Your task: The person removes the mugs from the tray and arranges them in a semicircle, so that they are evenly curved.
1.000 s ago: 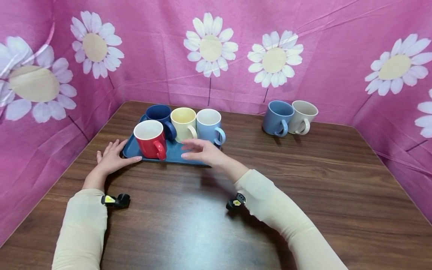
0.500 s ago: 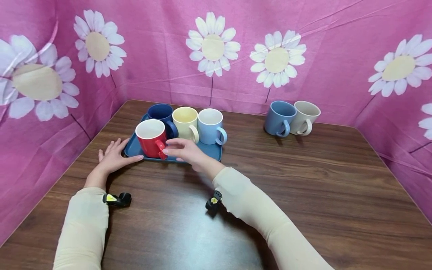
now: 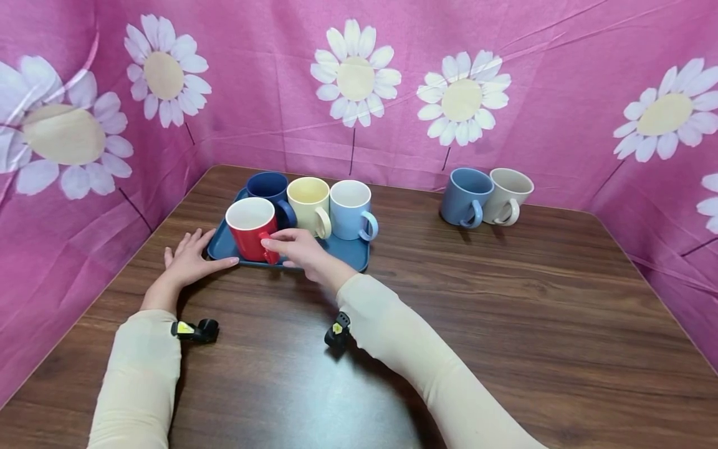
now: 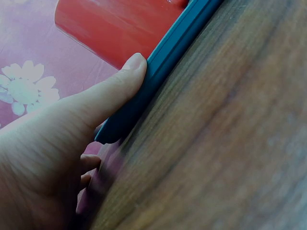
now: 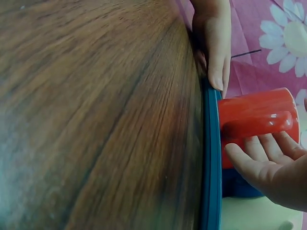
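Observation:
A red mug (image 3: 245, 236), white inside, stands at the front left of a blue tray (image 3: 350, 251). My right hand (image 3: 305, 251) is at its handle (image 5: 261, 124); in the right wrist view the fingers reach close to the handle with the thumb held apart from them. My left hand (image 3: 187, 265) rests at the tray's left front corner, its thumb (image 4: 129, 72) along the rim and the other fingers spread beyond the edge. Behind the red mug on the tray are a navy mug (image 3: 267, 183), a pale yellow mug (image 3: 305, 212) and a light blue mug (image 3: 346, 219).
On the wooden table (image 3: 505, 324), toward the back right, a grey-blue mug (image 3: 460, 196) and an off-white mug (image 3: 509, 187) stand side by side. A pink cloth (image 3: 252, 81) with large daisies surrounds the table at the back and sides.
My right hand has moved left across the front of the tray, from before the light blue mug to the red mug's handle. The left hand has stayed at the tray corner.

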Demonstrator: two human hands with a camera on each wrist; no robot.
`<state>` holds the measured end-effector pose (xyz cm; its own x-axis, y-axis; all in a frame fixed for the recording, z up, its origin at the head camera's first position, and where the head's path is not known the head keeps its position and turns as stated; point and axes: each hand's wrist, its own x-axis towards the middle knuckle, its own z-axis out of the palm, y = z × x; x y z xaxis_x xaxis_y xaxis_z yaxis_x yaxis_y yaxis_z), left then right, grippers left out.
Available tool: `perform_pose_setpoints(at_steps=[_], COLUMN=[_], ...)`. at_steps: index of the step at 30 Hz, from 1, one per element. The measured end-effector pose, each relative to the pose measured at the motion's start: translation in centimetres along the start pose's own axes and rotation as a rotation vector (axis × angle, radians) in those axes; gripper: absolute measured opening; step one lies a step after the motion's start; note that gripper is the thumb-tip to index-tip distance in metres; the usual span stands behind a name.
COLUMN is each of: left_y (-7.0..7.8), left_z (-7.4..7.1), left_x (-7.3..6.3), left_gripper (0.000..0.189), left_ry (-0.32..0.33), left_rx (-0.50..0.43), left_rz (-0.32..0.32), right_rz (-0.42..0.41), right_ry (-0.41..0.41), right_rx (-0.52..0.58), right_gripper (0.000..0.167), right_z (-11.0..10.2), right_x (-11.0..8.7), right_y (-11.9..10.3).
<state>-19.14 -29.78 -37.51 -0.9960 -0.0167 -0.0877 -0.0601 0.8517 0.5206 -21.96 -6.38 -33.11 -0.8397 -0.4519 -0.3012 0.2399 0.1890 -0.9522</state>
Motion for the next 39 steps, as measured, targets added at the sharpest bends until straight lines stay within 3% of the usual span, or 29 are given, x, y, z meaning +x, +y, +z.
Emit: perform_pose_setpoints(at_steps=[5, 12, 25, 39], left_y=[-0.1, 0.1, 0.0, 0.0], left_z=[0.0, -0.1, -0.1, -0.1], left_x=[0.0, 0.1, 0.0, -0.1], left_gripper=[0.095, 0.096, 0.095, 0.095], left_ry=[0.01, 0.01, 0.011, 0.021], left_rx=[-0.003, -0.008, -0.006, -0.01], left_rz=[0.002, 0.001, -0.006, -0.004], right_rz=[0.027, 0.074, 0.217, 0.223], right_ry=[0.006, 0.023, 0.065, 0.065], right_rx=[-0.02, 0.004, 0.182, 0.168], right_gripper=[0.024, 0.026, 0.023, 0.021], right_z=[0.8, 1.4, 1.8, 1.5], right_x=[0.6, 1.1, 1.6, 0.7], right_y=[-0.2, -0.5, -1.4, -1.2])
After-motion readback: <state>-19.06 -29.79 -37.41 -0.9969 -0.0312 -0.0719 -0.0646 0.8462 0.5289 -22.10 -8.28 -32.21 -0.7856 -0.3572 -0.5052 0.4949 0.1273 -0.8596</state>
